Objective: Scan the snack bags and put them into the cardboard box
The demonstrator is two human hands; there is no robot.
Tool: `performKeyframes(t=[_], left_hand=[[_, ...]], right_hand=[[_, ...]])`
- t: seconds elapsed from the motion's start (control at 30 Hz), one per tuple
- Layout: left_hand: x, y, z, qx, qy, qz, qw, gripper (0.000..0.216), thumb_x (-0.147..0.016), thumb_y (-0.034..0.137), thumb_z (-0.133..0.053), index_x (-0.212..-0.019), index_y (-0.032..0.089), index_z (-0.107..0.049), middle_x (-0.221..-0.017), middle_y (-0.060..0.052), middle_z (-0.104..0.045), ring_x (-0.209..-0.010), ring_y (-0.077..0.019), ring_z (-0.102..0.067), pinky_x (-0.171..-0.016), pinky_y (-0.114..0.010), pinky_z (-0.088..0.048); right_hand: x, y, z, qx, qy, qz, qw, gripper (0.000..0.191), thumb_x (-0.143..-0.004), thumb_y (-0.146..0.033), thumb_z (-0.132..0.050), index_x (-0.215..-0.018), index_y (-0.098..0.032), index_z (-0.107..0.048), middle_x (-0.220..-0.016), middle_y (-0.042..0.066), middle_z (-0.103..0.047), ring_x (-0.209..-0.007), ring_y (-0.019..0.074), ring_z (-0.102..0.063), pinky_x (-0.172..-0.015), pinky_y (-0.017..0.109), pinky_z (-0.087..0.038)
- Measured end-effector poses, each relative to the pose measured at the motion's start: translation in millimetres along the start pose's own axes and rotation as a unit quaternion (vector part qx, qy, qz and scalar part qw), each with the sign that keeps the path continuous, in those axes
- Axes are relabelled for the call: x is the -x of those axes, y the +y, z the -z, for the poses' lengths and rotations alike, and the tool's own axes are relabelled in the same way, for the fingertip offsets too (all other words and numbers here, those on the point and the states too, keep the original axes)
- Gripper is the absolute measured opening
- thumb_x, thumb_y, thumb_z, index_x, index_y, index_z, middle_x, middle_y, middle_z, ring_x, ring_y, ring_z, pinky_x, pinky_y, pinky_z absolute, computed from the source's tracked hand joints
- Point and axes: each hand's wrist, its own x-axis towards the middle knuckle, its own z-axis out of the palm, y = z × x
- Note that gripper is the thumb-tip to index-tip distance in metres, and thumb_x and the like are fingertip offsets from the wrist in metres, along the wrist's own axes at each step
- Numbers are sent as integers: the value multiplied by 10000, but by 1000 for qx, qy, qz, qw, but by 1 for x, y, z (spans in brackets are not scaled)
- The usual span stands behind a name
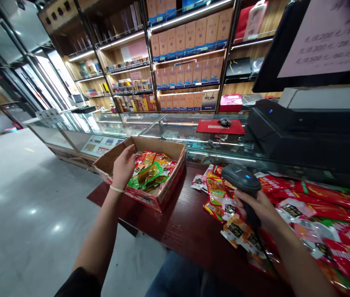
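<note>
My right hand (260, 208) is wrapped round the handle of a black barcode scanner (240, 178). A blue light shows on the scanner's top, and its cable runs down past my wrist. Below and around it lie glossy snack packets (216, 192), mostly red, orange and white. My left hand (124, 168), with a pale band at the wrist, is over the left side of an open cardboard box (171, 194). Its fingers are slightly bent and apart, with nothing visible in them. Inside the box are more snack packets, with a green one (147, 175) on top.
The box and packets rest on a dark red wooden table (181, 222). Behind it runs a glass display counter (175, 128) with a red mat (204, 126) and a mouse (224, 122). At the right stands a monitor (320, 41). Shelves of boxes (190, 37) line the wall.
</note>
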Motion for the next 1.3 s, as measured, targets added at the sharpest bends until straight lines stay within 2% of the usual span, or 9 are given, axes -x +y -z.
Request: performKeyframes(t=[0.13,0.33,0.5,0.67,0.77,0.83,0.97,1.07,1.3], left_hand=[[14,32,-8,23,-14,-49,998,355,-909,293,-487,-1231,192,-599,-1191,-87,-679,-1082,-194,-648,-965,-345,-500],[38,104,-28,5,-103,-157,982,330,-914,284,-512,-1218,217,-619,-1189,-69,-673,-1106,-224,-620,-1002,-377,-464],[62,136,-78,122,-189,-168,960,329,-901,249,-528,-1213,233,-630,-1186,-59,-674,-1089,-229,-616,-1014,-378,-444],[77,117,-162,180,-248,-119,944,294,-837,224,-596,-1119,215,-678,-1109,-85,-689,-1045,-251,-618,-987,-369,-443],[85,92,-203,104,-278,-117,948,323,-813,243,-615,-1126,183,-665,-1097,-124,-671,-1067,-281,-592,-1000,-394,-418],[92,78,-217,33,-283,-122,951,390,-818,299,-617,-1183,161,-631,-1129,-151,-642,-1088,-298,-569,-1003,-415,-402],[109,63,-221,-92,-316,-124,936,601,-810,490,-617,-1309,164,-537,-1184,-176,-589,-1106,-332,-526,-958,-438,-408],[115,62,-217,-157,-333,-122,922,643,-816,536,-590,-1356,201,-492,-1215,-169,-567,-1107,-342,-508,-913,-433,-420],[110,68,-214,-178,-335,-150,913,357,-851,254,-510,-1173,149,-624,-1064,-169,-650,-996,-305,-580,-896,-400,-436]], right_hand=[[3,-6,-1,-12,17,-6,1000,396,-746,-507,-736,-662,-201,-498,-518,-41,-489,-388,82,-438,-373,209,-351],[4,-13,4,-16,22,-11,1000,371,-727,-481,-749,-717,-208,-498,-502,-64,-479,-371,78,-418,-365,209,-354],[1,-9,17,-32,39,7,999,352,-749,-463,-740,-715,-204,-503,-525,-58,-505,-381,77,-443,-363,208,-356],[1,-9,27,-42,51,17,998,350,-759,-471,-730,-754,-220,-486,-531,-75,-495,-374,73,-428,-355,208,-337],[1,-10,31,-46,72,13,996,350,-741,-467,-741,-803,-231,-491,-536,-79,-503,-385,78,-437,-352,201,-339],[1,-10,34,-42,78,11,996,343,-742,-468,-734,-790,-228,-494,-539,-75,-506,-389,77,-436,-356,202,-349],[2,-13,35,-40,90,13,995,318,-751,-446,-722,-758,-225,-494,-525,-71,-490,-389,76,-420,-359,205,-352],[3,-16,33,-39,94,15,995,313,-751,-431,-721,-756,-230,-481,-533,-70,-484,-391,75,-411,-362,207,-349],[1,-14,31,-32,87,18,995,349,-737,-461,-733,-721,-237,-466,-534,-64,-481,-371,78,-392,-344,236,-326]])
